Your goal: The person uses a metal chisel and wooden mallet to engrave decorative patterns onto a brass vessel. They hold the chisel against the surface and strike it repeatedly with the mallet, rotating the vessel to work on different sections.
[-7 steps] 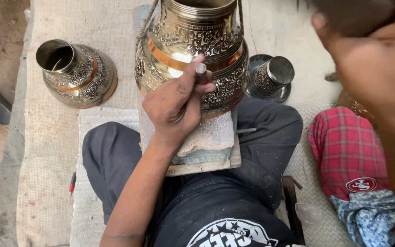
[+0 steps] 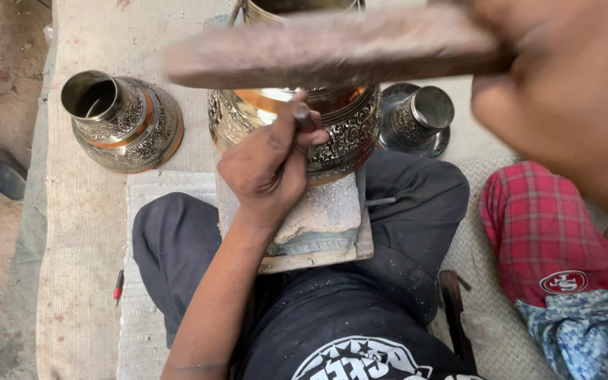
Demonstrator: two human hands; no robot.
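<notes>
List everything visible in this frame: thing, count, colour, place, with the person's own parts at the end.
engraved metal pot: 1, brass and silver, centre, on the padded board
punch tool: 1, dark metal, tip against the pot
hammer: 1, brownish, blurred, above the pot
padded board: 1, grey pad on wood, on the lap
flared metal vessel: 1, brass and silver, left on the mat
small metal piece: 1, silver, right of the pot
woven mat: 1, beige, underneath
red marker: 1, lower left on the mat
plaid cloth: 1, red, right
left hand: holds the punch tool
right hand: blurred, grips the hammer
</notes>
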